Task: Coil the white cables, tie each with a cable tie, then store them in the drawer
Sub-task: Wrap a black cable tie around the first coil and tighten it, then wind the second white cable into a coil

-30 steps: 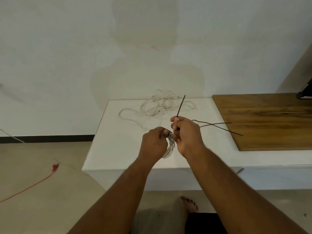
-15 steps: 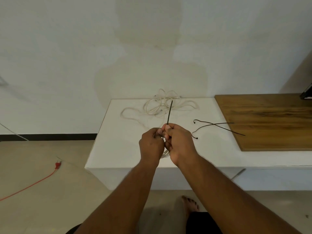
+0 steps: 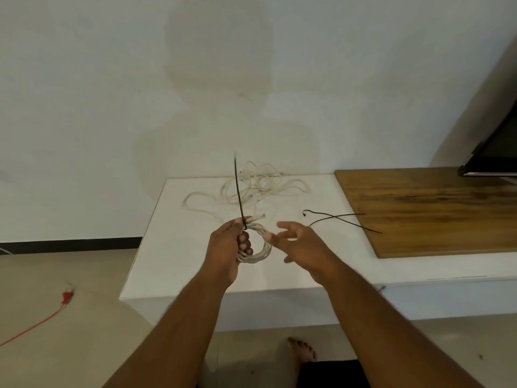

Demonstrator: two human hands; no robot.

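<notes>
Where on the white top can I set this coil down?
Bare: the near-left top, in front of the cables, and the strip in front of the board. Crowded: back middle with cables; two ties across the board's left edge.

Tied white coil (image 3: 258, 247) in left hand (image 3: 228, 247), right hand (image 3: 303, 245) apart.

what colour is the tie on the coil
Black: the cable tie on the coiled cable, head view.

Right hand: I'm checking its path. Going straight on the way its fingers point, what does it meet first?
Likely the coil held by the left hand; the right hand has its fingers pointing left at it, though depth is unclear.
</notes>
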